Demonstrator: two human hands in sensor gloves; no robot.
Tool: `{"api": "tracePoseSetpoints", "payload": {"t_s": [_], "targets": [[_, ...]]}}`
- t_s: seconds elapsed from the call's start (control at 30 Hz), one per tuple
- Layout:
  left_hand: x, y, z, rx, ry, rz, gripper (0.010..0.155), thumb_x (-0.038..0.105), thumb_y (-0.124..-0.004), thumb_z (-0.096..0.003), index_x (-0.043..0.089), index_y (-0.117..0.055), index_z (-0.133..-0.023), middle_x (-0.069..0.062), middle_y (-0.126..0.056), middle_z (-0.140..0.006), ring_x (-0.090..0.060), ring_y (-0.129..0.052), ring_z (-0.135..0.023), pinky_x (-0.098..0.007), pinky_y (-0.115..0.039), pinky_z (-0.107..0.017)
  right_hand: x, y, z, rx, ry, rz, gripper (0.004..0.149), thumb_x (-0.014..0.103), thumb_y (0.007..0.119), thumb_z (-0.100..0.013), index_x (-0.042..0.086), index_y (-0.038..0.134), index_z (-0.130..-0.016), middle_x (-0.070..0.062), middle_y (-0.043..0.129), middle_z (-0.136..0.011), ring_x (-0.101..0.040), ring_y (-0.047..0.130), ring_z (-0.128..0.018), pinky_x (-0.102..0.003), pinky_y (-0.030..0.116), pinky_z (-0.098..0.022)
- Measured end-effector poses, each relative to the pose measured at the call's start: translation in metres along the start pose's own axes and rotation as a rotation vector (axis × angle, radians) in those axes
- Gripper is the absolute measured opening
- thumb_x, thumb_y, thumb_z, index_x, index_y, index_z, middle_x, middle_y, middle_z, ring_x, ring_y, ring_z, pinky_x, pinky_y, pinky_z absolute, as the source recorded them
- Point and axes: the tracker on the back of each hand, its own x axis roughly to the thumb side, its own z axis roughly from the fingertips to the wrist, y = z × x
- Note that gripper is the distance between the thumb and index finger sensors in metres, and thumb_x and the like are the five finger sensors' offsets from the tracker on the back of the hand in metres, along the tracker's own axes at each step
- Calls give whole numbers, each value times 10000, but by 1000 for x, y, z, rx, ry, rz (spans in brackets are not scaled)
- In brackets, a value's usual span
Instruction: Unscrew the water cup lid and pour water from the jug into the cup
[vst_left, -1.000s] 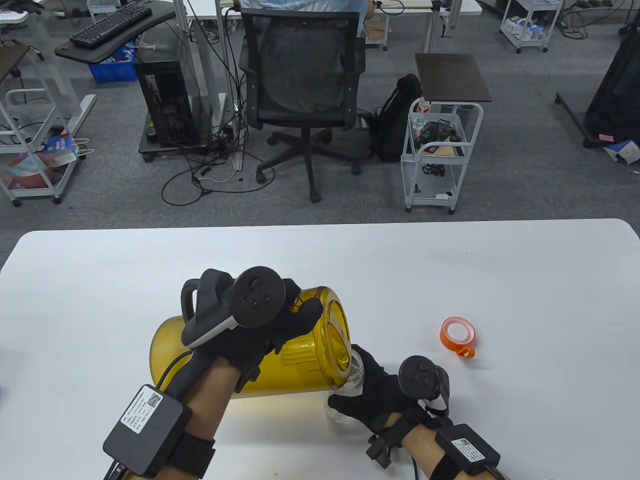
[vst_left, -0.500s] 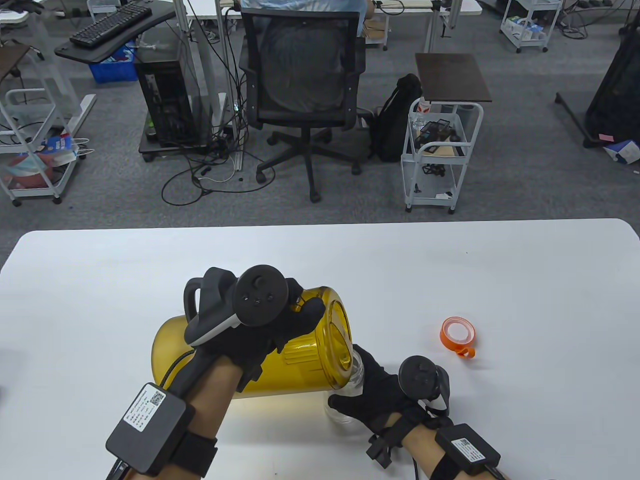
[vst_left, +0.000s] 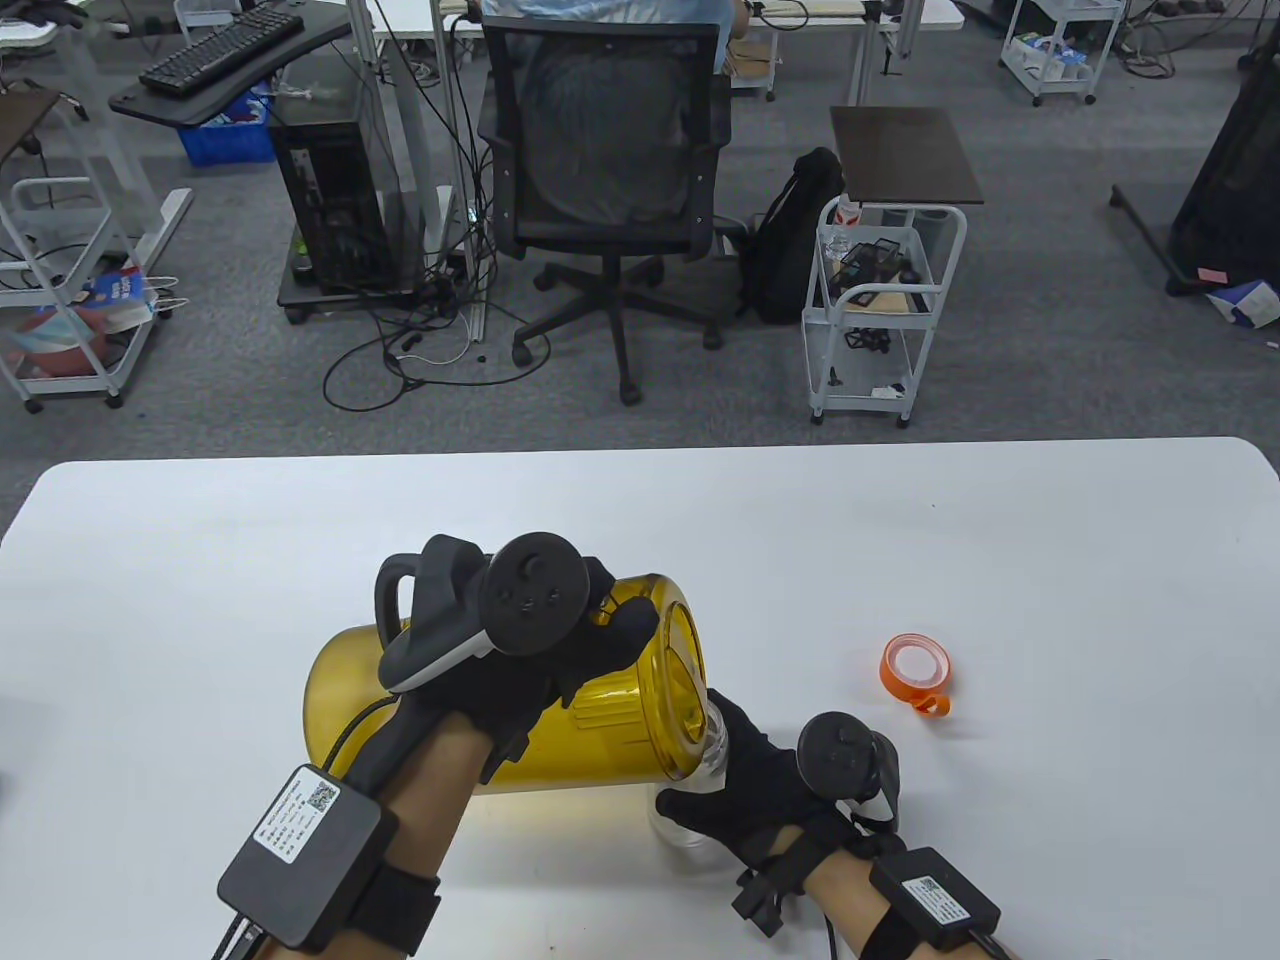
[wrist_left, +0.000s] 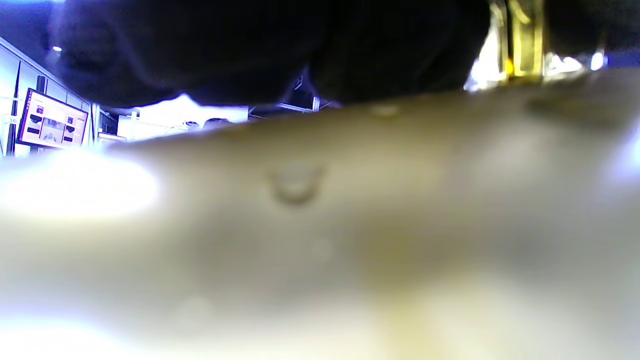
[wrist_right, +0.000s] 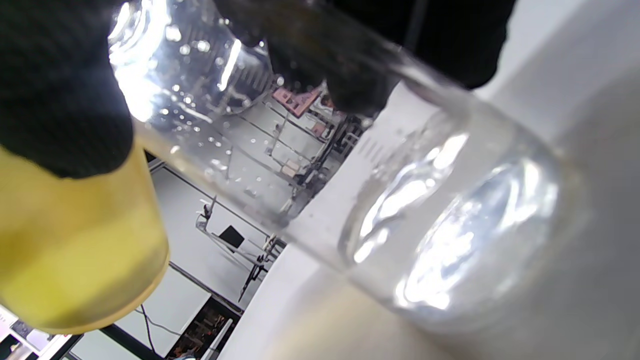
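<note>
White table in an office; a mesh chair and a wire cart stand on the grey carpet beyond its far edge. Your left hand has its fingers curled round the handle side of the yellow jug, which is tipped nearly flat, mouth toward your right. Jug rim sits over and against the mouth of the clear cup. Your right hand wraps the cup, fingers curled round its wall; cup base rests on the table near the front edge. Right wrist view: cup clear, droplets on the inner wall, water in the bottom; jug beside it. Left wrist view: blurred jug wall only. Orange lid lies on the table, well apart to the right of the cup.
</note>
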Motion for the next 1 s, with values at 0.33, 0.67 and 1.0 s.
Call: {"api": "tracePoseSetpoints", "payload": {"t_s": [0.33,0.67,1.0], "targets": [[1,1,-1,-1,-1,-10,655,840,-730,-350,266,-993,-525,47,-1017,-224,-199,-1025,-99,-455,-927,-292,0,0,0,-6,-4,0,1072,679,1002,-317,226,398,-1079,-90,559,-1084,-409,754,-955,-661,698,-662],[0,2,-2,3,-3,-20,656,841,-731,-350,266,-994,-525,48,-1018,-223,-199,-1026,-100,-456,-926,-293,1,0,0,-6,-5,1,1073,678,1002,-316,226,397,-1079,-91,559,-1083,-408,754,-955,-661,698,-662],[1,2,-1,7,-9,-28,656,840,-731,-348,266,-993,-525,48,-1018,-223,-200,-1026,-99,-456,-927,-293,1,0,0,-5,-4,2,1074,678,1001,-318,225,395,-1079,-91,556,-1084,-410,753,-955,-662,696,-661]]}}
